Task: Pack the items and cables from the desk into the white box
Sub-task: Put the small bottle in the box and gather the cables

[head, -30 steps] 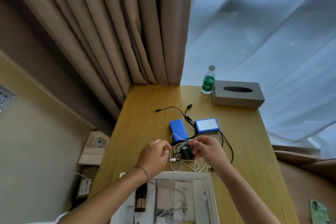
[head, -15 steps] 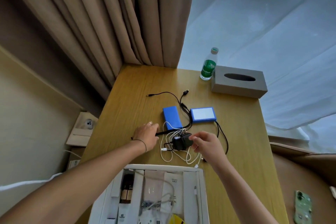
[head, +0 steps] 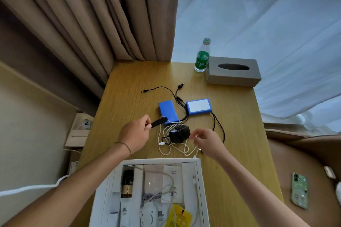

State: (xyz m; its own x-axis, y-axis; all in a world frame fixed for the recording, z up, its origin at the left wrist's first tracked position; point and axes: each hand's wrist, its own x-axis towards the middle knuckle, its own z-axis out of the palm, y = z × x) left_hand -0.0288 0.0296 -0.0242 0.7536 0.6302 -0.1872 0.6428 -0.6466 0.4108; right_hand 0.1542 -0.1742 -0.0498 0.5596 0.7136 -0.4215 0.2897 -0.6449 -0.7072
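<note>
Box first: the white box [head: 197,171] sits open at the near edge of the tabletop [head: 239,134], already holding a dark bottle [head: 127,183], white packets, a white cord and a yellow packet [head: 178,215]. Just beyond its far rim, the left hand [head: 133,137] pinches one end of a flat black strap [head: 159,122] between thumb and fingers, the strap's other end reaching to the near corner of a blue pack [head: 168,110]. The right hand [head: 206,142] is closed lightly on a loop of white cable [head: 173,148], which lies tangled on the tabletop around a black power adapter [head: 180,134] between the two hands. A second blue pack with a white label [head: 199,107] lies just right of the first, and black leads [head: 166,90] run from between them toward the back. At the far right edge stand a green-labelled water bottle [head: 202,57] and, just beside it, a grey tissue box [head: 233,71]. A phone [head: 299,190] rests off the tabletop to the right
</note>
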